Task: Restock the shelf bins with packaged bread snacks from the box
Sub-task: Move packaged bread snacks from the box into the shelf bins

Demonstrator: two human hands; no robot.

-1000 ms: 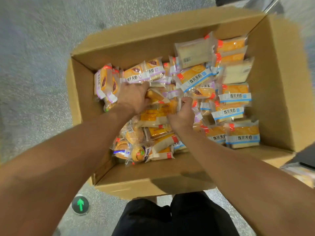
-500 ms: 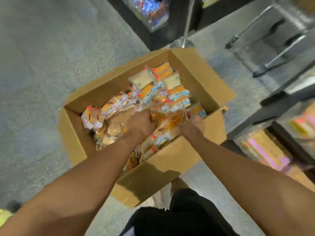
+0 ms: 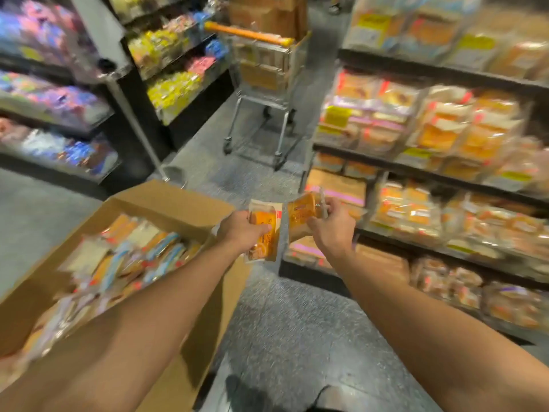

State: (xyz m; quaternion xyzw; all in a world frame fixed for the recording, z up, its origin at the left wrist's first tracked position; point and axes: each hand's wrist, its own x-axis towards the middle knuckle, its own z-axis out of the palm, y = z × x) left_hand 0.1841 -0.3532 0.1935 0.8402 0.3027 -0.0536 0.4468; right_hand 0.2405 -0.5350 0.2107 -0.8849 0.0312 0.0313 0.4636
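1. Blurring across nearly everything at the far left: tiered shelves [image 3: 56, 114] carrying purple, blue and pink packs, labels too smeared to read.
2. Sitting low on the left, an open cardboard box [image 3: 166, 200] of plain brown corrugated board, its near corner cut off by the frame edge and partly hidden behind the left forearm.
3. Filling the box, packaged bread snacks [image 3: 133, 254] in glossy clear film with orange, white and blue print, heaped loosely, outlines streaked.
4. Gripping one flat orange packet [image 3: 263, 233] past the box's far right corner, the left hand [image 3: 242, 233], fingers curled around its lower edge, printing unreadable.
5. Pinching a second orange packet [image 3: 301, 217] just beside the first, the right hand [image 3: 334, 228], fingers curled round its crinkled film, packet tilting toward the shelf.
6. Standing in the aisle beyond both hands, a metal wire trolley [image 3: 264, 93] with an orange handle, brown cartons stacked inside.
7. Stretching along the right, dark shelf bins [image 3: 430, 173] in several tiers, stocked with soft orange and tan bread packs behind clear fronts, yellow tags illegible, upper and right parts cropped.
8. Lying underneath, speckled grey floor [image 3: 291, 322].
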